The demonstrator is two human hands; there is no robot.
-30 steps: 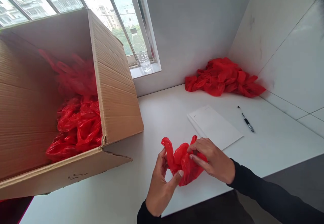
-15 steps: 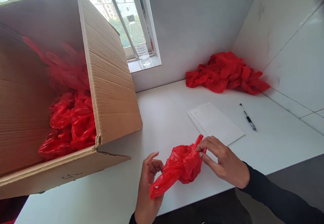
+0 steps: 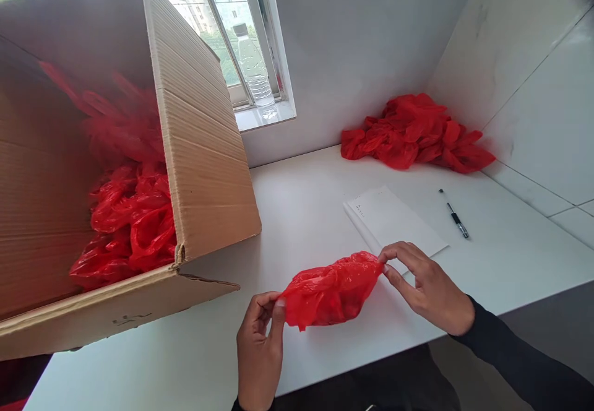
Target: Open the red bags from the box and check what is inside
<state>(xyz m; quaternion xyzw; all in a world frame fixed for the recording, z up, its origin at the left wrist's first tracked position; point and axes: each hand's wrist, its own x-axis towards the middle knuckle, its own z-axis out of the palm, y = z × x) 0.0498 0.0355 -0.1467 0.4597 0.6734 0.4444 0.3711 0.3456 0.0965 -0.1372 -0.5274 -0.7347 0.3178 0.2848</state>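
A crumpled red plastic bag (image 3: 331,290) stretches between my two hands above the white table. My left hand (image 3: 262,343) pinches its left end between thumb and fingers. At the other end, my right hand (image 3: 424,284) grips the bag's right tip with thumb and fingertips. Its middle bulges and hangs in folds; what is inside, if anything, cannot be made out. To the left, a large cardboard box (image 3: 208,151) lies with its opening towards me, and several red plastic bags (image 3: 134,213) are heaped inside it.
A pile of red bags (image 3: 413,132) lies against the wall at the back right. White paper sheets (image 3: 394,219) and a black pen (image 3: 458,221) rest on the white table (image 3: 297,213). A clear bottle (image 3: 255,73) stands on the windowsill.
My left hand has closed on the bag's left end, which hung loose before. My right hand has moved slightly right, and the bag is now drawn out lengthwise.
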